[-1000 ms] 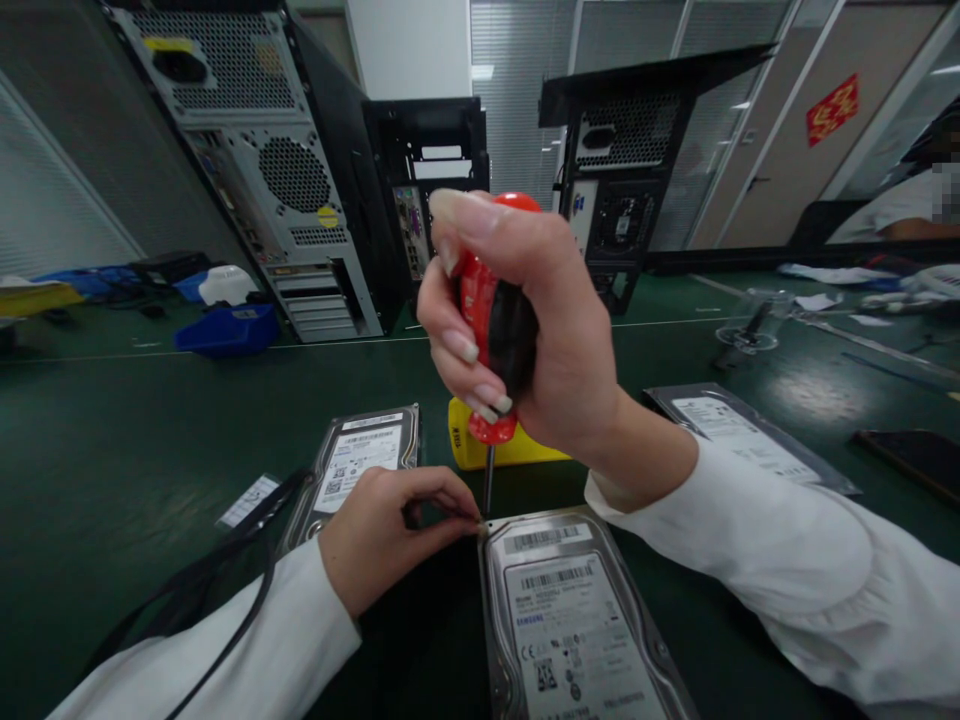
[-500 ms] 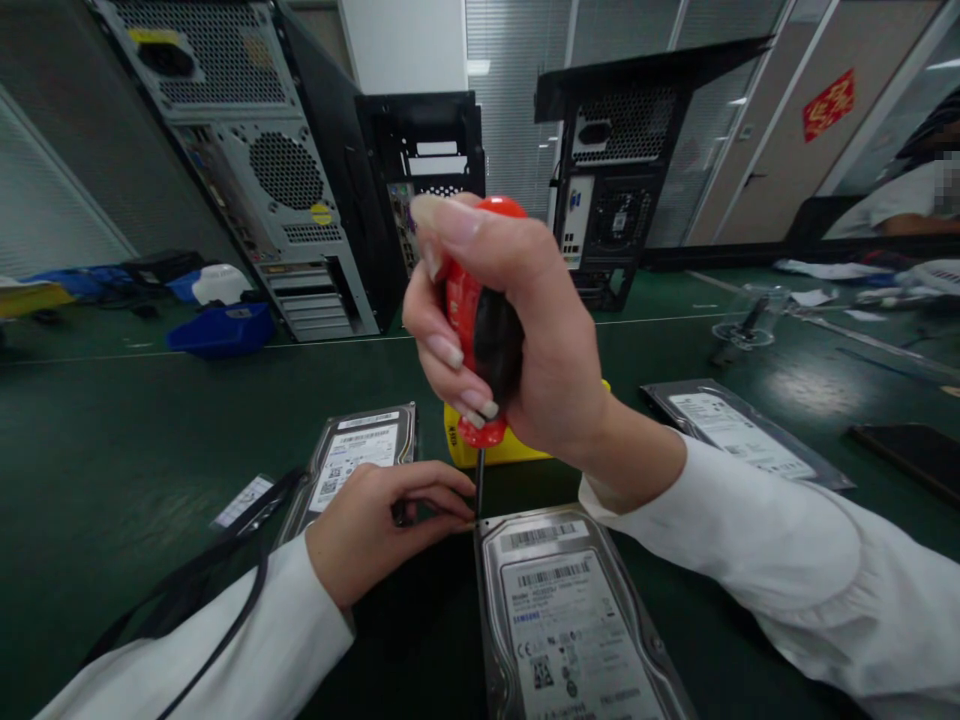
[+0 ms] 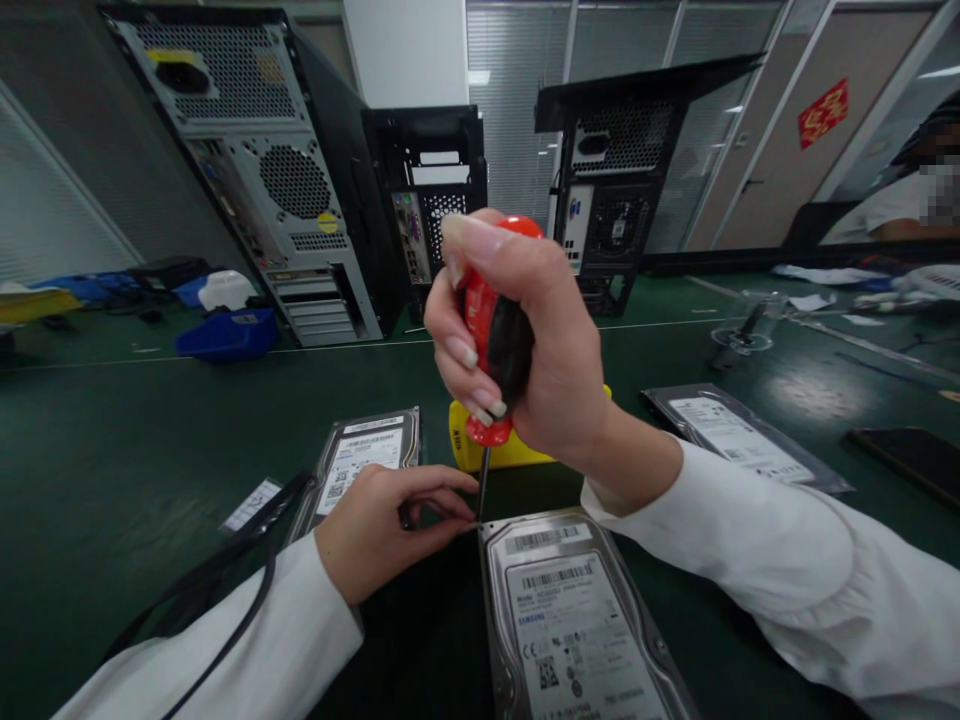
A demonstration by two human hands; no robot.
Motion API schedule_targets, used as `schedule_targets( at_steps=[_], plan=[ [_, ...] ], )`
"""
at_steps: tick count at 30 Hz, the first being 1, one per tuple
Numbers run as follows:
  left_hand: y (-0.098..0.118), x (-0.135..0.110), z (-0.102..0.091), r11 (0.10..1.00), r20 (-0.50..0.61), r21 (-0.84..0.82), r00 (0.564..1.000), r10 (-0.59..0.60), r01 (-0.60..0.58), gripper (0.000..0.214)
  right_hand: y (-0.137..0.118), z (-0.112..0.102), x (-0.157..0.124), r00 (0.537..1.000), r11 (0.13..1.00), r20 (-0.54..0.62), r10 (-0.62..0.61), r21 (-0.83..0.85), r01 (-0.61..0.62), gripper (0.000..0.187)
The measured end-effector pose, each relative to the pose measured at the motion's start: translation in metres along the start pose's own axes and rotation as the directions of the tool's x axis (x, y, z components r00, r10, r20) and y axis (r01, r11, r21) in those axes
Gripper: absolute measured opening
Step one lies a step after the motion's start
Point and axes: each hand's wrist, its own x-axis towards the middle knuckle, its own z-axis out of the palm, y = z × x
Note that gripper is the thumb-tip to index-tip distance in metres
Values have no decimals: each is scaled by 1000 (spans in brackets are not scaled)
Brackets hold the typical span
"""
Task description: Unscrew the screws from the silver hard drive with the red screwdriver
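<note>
My right hand is wrapped round the red and black handle of a screwdriver. Its shaft points down to the far left corner of a Samsung hard drive lying label up. My left hand is closed, thumb and fingertips pinched at the lower end of the shaft beside that corner; what they hold, if anything, is hidden. Behind my left wrist lies a second hard drive, partly covered. A yellow object sits behind the screwdriver, partly hidden by my right hand.
Another hard drive in a clear bag and a dark flat object lie at right. Computer cases stand along the back. A blue bin is at left. A black cable crosses my left sleeve. A person sits far right.
The screwdriver handle, with my right hand, has tilted slightly to the right, its tip staying at the drive's corner. My left hand keeps its pinch there. The whole view has shifted slightly.
</note>
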Motion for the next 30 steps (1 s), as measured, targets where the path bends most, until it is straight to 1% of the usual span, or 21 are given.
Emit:
schedule_targets(
  at_steps=[6, 10, 16, 21, 30],
  plan=[
    [3, 1, -1, 1000, 14, -11, 1000, -12, 12, 24, 0, -2, 0, 1000, 999, 12, -24, 35, 23, 17],
    [4, 1, 0, 995, 29, -81, 998, -48, 50, 27, -1, -1, 0, 1000, 1000, -5, -7, 26, 7, 21],
    [4, 1, -1, 993, 55, -90, 996, -77, 81, 27, -2, 1, 1, 999, 1000, -28, 25, 15, -25, 24],
    [3, 0, -2, 990, 70, -117, 995, -68, 76, 27, -2, 0, 2, 999, 999, -28, 38, 2, -38, 27],
    [2, -2, -2, 994, 60, -98, 997, -43, 49, 25, -1, 2, 1, 997, 997, -31, 71, -23, -72, 22]
  ],
)
